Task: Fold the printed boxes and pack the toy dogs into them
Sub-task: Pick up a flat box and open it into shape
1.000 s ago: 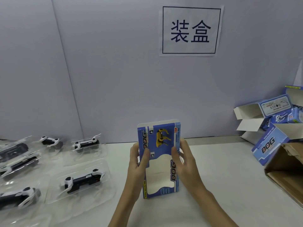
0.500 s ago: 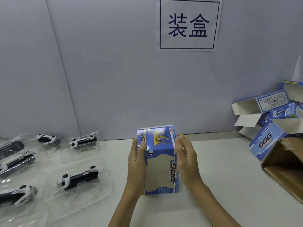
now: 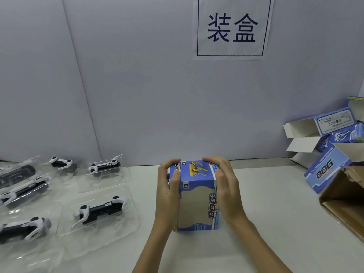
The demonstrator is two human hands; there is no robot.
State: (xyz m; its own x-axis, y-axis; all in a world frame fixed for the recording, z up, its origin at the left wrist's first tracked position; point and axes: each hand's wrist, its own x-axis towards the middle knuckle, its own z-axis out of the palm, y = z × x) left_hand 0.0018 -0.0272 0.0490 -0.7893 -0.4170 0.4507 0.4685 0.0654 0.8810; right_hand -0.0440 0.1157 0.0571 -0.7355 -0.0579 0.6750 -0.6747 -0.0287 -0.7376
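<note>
A blue printed box [image 3: 195,205] with a clear window and the word DOG stands upright on the white table, in front of me. Its top flap with a yellow dog picture is folded down flat. My left hand [image 3: 169,186] grips the box's upper left side, thumb on the front, fingers curled over the top edge. My right hand [image 3: 224,184] grips the upper right side the same way. Several black-and-white toy dogs lie in clear plastic trays at the left; the nearest toy dog [image 3: 101,210] is beside my left forearm.
More printed boxes [image 3: 327,162] with open white flaps lie heaped at the right by the wall. A brown cardboard carton [image 3: 346,201] sits at the right edge. A paper sign [image 3: 232,26] hangs on the grey wall behind.
The box's top flap, upright a second ago, has been folded down over the opening. Both hands slid up to the top edge and now curl over it.
</note>
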